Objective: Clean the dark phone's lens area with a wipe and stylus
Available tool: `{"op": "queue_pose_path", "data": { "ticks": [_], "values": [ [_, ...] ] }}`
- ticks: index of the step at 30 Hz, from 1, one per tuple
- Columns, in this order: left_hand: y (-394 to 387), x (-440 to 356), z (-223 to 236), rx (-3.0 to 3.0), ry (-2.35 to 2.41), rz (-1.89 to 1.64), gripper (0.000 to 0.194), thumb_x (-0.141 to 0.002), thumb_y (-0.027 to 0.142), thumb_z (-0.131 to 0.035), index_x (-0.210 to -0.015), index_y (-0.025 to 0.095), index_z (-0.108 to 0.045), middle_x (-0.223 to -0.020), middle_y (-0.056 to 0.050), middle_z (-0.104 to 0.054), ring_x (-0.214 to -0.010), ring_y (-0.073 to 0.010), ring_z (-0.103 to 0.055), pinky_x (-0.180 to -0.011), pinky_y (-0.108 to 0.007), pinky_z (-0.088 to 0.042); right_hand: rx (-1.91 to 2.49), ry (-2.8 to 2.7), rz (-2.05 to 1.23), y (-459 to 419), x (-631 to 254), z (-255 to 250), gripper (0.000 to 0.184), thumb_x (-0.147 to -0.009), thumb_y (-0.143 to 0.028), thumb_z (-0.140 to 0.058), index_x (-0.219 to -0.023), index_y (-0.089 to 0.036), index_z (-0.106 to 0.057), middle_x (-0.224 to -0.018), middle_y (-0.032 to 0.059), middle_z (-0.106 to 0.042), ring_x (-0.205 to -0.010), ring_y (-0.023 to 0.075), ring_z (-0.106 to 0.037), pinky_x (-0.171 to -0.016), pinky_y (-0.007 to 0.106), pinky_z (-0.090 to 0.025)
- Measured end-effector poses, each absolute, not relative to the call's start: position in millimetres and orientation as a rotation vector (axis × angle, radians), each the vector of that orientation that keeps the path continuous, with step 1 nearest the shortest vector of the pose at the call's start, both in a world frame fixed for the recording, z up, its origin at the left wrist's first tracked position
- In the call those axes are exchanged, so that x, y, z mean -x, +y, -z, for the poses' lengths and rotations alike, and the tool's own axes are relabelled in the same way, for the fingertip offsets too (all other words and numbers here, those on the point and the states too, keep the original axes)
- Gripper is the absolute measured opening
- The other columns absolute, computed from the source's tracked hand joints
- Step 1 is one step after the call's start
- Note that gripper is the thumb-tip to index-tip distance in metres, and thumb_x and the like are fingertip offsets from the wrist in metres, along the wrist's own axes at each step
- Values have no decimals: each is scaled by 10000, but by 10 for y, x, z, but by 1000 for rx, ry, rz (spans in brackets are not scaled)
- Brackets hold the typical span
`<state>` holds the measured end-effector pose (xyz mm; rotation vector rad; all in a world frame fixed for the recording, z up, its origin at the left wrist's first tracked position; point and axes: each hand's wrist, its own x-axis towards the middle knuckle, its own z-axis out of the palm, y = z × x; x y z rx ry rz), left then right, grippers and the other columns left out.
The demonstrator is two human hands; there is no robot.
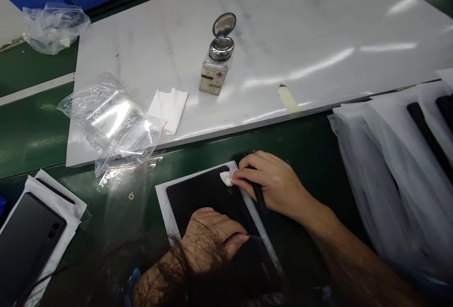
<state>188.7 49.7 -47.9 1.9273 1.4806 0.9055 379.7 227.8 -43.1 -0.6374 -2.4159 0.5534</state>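
Note:
A black tablet [208,194] lies back side up on a white sheet [161,198] on the green bench. My right hand [272,182] pinches a small white wipe [226,177] against the tablet's upper right corner, and a dark stick-like object lies under that hand. My left hand [208,238] rests curled on the tablet's lower half, pressing it down. Dark strands partly cover the bottom of the view.
A white board [318,29] carries a solvent dispenser bottle [216,64] with its metal lid flipped up, a folded white cloth [169,108] and clear plastic bags [113,123]. Another dark tablet [28,241] lies at the left. White-sleeved tablets [406,156] are stacked at the right.

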Motion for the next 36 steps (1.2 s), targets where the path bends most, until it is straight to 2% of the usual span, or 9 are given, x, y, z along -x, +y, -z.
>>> {"op": "queue_pose_path", "data": {
  "ticks": [6,11,14,18,22,25,28,32,36],
  "values": [
    [538,-1884,441,-1926,1484,-1004,127,-1007,175,-944,-962,290,-917,-786,49,-974,-613,-194,-912,-706,-338,-702,434,-2532,-668,2236,-3759,324,283,-1194,-109,-788,-969,-264,-863,-969,43,-855,-826,230,-731,-738,402,-555],
    [571,-1902,443,-1929,1459,-1087,155,-996,148,-952,-959,285,-890,-792,62,-981,-578,-185,-904,-683,-344,-716,637,-2408,-577,2358,-3853,368,275,-1264,-215,-765,-1034,-269,-905,-954,50,-840,-825,235,-723,-729,398,-591],
    [570,-1900,444,-1906,1456,-1105,170,-979,132,-953,-984,287,-883,-816,52,-994,-607,-210,-928,-688,-350,-734,668,-2318,-593,2308,-3736,464,284,-1278,-252,-768,-1047,-276,-931,-957,65,-854,-843,245,-753,-728,400,-622],
    [543,-1868,445,-1781,1497,-1080,314,-921,94,-932,-1144,302,-862,-844,56,-999,-562,-222,-889,-695,-364,-756,777,-2283,-591,2257,-3593,592,270,-1254,-288,-795,-1039,-303,-957,-973,74,-867,-845,268,-762,-732,431,-628],
    [522,-1839,510,-1563,1550,-1071,264,-897,140,-896,-1047,311,-763,-714,65,-892,-466,-181,-759,-523,-286,-612,903,-2136,-630,2383,-3627,595,223,-1190,-280,-858,-1002,-309,-975,-954,83,-862,-854,297,-767,-731,456,-643],
    [533,-1831,603,-1421,1548,-1103,163,-913,233,-883,-968,336,-769,-681,64,-851,-435,-166,-664,-472,-278,-522,912,-2039,-646,2565,-3636,449,189,-1174,-348,-905,-1001,-301,-964,-946,71,-853,-871,301,-792,-798,472,-694],
    [578,-1811,669,-1265,1580,-1179,93,-920,307,-873,-962,385,-846,-640,51,-811,-449,-199,-645,-467,-316,-542,924,-1903,-584,2856,-3535,201,169,-1200,-373,-877,-1067,-301,-953,-1018,76,-866,-873,295,-796,-838,487,-706],
    [670,-1741,658,-1102,1613,-1252,226,-853,350,-960,-1034,483,-934,-811,12,-958,-568,-287,-792,-527,-418,-697,921,-1623,-465,3410,-3205,-111,135,-1138,-345,-902,-1010,-306,-920,-1037,67,-848,-842,274,-763,-826,470,-695],
    [734,-1684,622,-989,1626,-1307,250,-813,400,-1017,-1012,545,-974,-806,3,-977,-574,-344,-835,-497,-474,-723,948,-1586,-388,3964,-2756,-274,87,-1082,-282,-892,-995,-294,-890,-1061,62,-828,-992,302,-797,-1003,507,-718]
  ]
}}
